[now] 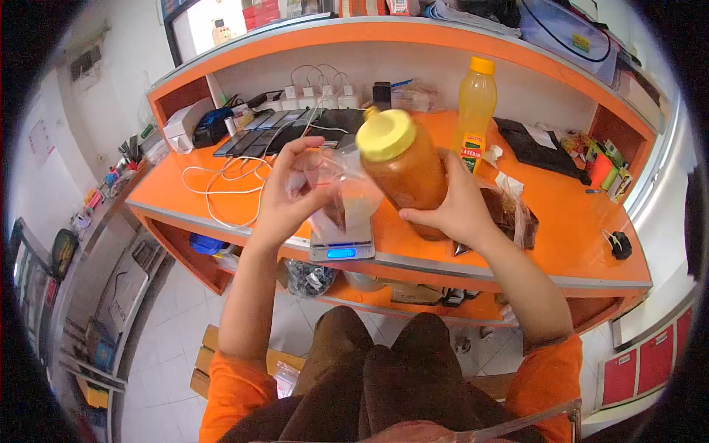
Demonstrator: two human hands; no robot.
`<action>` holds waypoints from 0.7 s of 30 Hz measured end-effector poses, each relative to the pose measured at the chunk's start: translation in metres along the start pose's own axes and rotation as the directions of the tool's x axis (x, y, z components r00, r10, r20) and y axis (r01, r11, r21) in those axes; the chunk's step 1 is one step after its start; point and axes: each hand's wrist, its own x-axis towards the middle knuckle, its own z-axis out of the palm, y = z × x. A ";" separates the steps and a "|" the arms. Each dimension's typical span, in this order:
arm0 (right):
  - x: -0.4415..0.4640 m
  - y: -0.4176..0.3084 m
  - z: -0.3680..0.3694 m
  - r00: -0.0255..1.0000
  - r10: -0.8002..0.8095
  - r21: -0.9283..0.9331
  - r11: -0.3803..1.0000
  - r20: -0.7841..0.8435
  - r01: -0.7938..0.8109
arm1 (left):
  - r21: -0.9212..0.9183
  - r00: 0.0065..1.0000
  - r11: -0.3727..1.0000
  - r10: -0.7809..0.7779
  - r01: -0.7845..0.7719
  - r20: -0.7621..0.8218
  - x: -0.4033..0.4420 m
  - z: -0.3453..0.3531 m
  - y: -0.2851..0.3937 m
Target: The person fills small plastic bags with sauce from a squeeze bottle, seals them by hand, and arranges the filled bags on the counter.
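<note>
Orange and glossy, the long desk has a greyish near edge, above which the right hand holds a brown-filled bottle, fingers curled round its smooth cylinder, yellow lid tipped left; a loosened grip could drop that rounded weight. Just left, the left hand curves widely at a filmy clear plastic bag, though whether its fingers pinch the film I cannot tell; such limp plastic could slump if nudged. Smaller still, below the bag, sits a flat, squarish digital scale with a blue-lit display, near enough the edge to be knocked off
</note>
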 end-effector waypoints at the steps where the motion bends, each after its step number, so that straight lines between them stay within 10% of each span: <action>1: 0.000 0.005 0.006 0.998 0.015 0.066 0.998 -0.054 -0.011 | 0.058 1.000 0.998 0.008 -0.008 0.009 0.004 0.000 0.002; 13: -0.012 0.036 0.024 0.968 0.157 0.355 0.932 -0.197 -0.079 | 0.809 0.990 0.586 0.139 -0.058 -0.030 -0.040 0.001 0.008; 15: -0.019 0.012 0.022 0.890 -0.055 0.005 0.998 -0.452 0.065 | 0.796 0.953 0.600 0.279 -0.077 -0.117 -0.056 0.012 0.020; 18: -0.049 -0.023 0.019 0.838 -0.403 -0.239 0.912 -0.368 0.334 | 0.271 0.998 0.962 0.038 -0.023 -0.049 -0.091 0.040 0.017; 21: -0.086 -0.061 0.037 0.929 -0.360 0.144 0.927 0.081 0.346 | -0.175 0.963 0.963 -0.167 0.206 0.213 -0.116 0.063 0.008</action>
